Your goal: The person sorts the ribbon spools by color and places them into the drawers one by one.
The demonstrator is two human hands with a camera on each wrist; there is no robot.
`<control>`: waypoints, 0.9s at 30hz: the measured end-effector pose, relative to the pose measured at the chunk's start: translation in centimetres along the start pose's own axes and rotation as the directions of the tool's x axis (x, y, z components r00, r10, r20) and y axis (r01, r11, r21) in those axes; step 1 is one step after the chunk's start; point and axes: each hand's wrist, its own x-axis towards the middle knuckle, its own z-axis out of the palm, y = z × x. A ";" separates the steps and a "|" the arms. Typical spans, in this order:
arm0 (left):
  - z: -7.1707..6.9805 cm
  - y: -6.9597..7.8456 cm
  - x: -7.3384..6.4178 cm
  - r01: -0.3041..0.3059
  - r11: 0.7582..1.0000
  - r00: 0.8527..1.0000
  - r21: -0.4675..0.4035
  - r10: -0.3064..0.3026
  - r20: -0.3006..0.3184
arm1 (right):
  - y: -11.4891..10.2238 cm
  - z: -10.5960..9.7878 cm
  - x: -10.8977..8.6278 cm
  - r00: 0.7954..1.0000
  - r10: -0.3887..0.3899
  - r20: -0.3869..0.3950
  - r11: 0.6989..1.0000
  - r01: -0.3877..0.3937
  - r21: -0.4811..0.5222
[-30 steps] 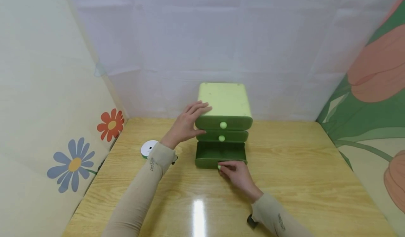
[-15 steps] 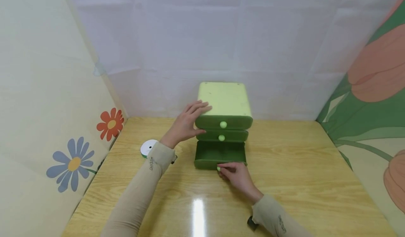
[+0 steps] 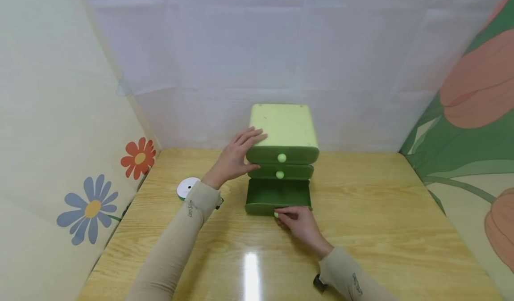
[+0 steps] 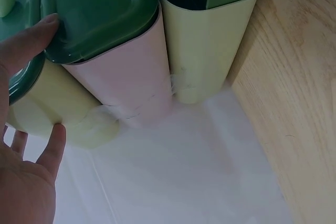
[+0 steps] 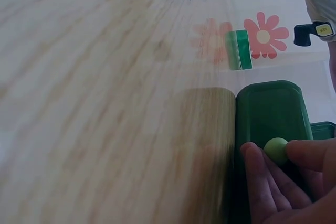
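Note:
A small green chest of drawers (image 3: 284, 124) stands near the back of the table, its lowest drawer (image 3: 277, 194) pulled out with nothing visible inside. The upper drawers, each with a round light-green knob (image 3: 282, 157), are closed. My left hand (image 3: 234, 158) rests on the chest's top left corner, fingers spread over the top and side, thumb (image 4: 31, 40) against the drawer fronts. With thumb and fingers, my right hand (image 3: 301, 227) pinches the lowest drawer's knob (image 5: 276, 151). In the left wrist view the chest's side shows pale yellow and pinkish sections.
A white-faced spool with a green edge (image 3: 185, 187) lies on the wooden table (image 3: 373, 216), left of the chest and beside my left wrist. A white cloth (image 3: 225, 60) hangs behind, and flower-patterned cloths flank the table on both sides.
The lowest drawer has come slightly farther out toward me, with my right hand still on its knob. My left hand keeps its place on the chest.

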 end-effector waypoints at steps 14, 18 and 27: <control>0.1 0.0 -1.4 0.057 0.997 0.998 -0.053 -0.059 -0.038 | 0.2 0.4 0.0 1.000 -0.004 0.004 1.000 0.003 0.026; -0.6 -0.9 -2.9 0.130 0.990 0.991 -0.059 -0.132 -0.035 | 0.0 0.3 0.0 1.000 -0.005 -0.009 1.000 0.005 0.019; -3.1 -5.3 -10.8 0.368 0.927 0.917 0.077 -0.375 0.133 | -0.4 0.3 -0.2 1.000 0.012 -0.015 1.000 -0.012 0.002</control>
